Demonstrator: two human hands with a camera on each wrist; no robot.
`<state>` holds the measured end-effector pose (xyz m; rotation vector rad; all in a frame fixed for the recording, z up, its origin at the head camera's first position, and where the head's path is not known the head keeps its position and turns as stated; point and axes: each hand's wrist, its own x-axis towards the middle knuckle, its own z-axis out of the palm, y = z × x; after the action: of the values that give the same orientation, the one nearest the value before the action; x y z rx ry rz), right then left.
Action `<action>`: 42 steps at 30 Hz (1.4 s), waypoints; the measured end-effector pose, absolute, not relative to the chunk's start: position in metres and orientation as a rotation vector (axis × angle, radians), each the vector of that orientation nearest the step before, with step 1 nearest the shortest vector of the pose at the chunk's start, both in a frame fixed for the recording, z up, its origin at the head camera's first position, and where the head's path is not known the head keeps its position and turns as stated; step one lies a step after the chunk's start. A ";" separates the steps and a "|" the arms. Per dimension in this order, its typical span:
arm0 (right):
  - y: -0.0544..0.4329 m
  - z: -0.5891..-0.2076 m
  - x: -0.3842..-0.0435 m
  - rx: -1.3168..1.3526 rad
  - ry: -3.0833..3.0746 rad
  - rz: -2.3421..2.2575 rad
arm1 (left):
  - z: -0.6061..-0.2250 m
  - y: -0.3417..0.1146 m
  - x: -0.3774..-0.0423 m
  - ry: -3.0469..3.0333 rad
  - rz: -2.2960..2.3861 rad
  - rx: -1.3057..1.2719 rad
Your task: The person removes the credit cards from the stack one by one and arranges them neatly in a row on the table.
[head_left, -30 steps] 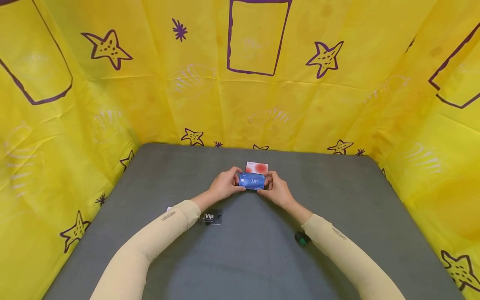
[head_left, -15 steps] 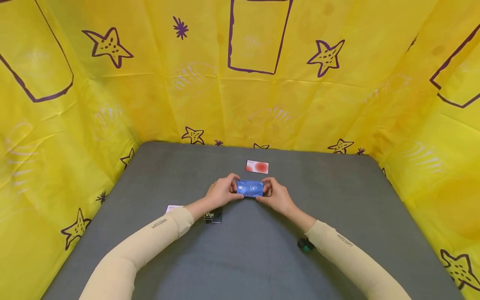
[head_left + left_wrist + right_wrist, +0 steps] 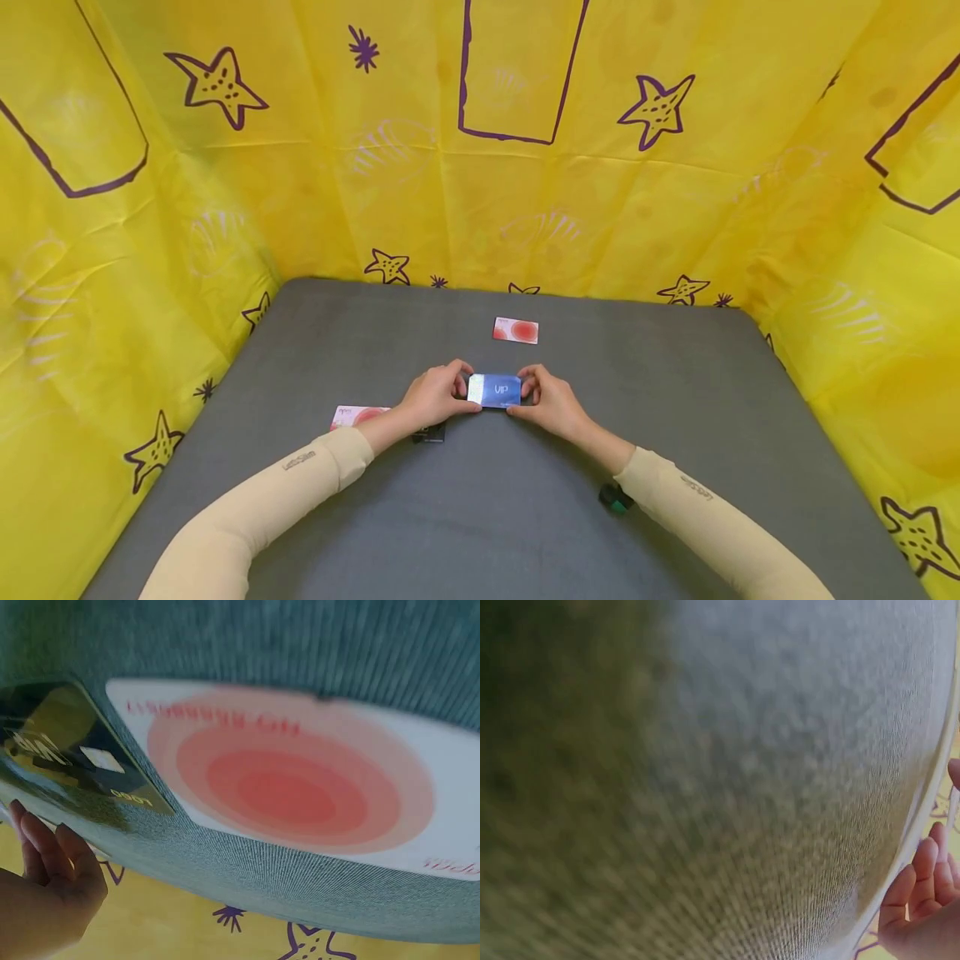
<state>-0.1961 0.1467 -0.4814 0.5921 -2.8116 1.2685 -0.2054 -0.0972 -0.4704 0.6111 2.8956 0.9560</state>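
Between both hands, a blue card (image 3: 497, 391) lettered "VIP" is held by its two short ends, its printed face toward the head camera. The left hand (image 3: 435, 395) pinches the left end with thumb and fingers. At the opposite end the right hand (image 3: 553, 403) grips in the same way. Glare whitens the card's left part. Beyond the hands, a white card with red circles (image 3: 516, 331) lies flat. A similar red-and-white card (image 3: 292, 772) and a black card (image 3: 67, 746) lie below the left forearm, seen close up in the left wrist view.
Grey cloth covers the table (image 3: 480, 517). A small black-and-green object (image 3: 616, 498) sits beside the right forearm, partly behind the sleeve. Yellow patterned curtains (image 3: 480, 192) stand along the back and both sides.
Both hands have drawn the blue card back toward the body, away from the far red-and-white card. The left forearm has shifted left, covering more of the black card.
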 end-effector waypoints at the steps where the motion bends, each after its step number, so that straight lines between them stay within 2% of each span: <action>1: 0.147 -0.481 -0.195 0.600 -2.815 1.267 | -0.470 -0.098 -0.204 2.895 0.953 0.608; 32: 0.137 -0.484 -0.167 0.828 -2.832 1.135 | -0.474 -0.121 -0.166 2.943 0.891 0.761; 42: 0.132 -0.482 -0.161 0.805 -2.923 1.036 | -0.476 -0.127 -0.157 2.937 0.929 0.799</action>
<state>-0.1611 0.1319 -0.4816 0.8054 -2.9229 1.0360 -0.1569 -0.1269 -0.4763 0.7994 2.9373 0.9293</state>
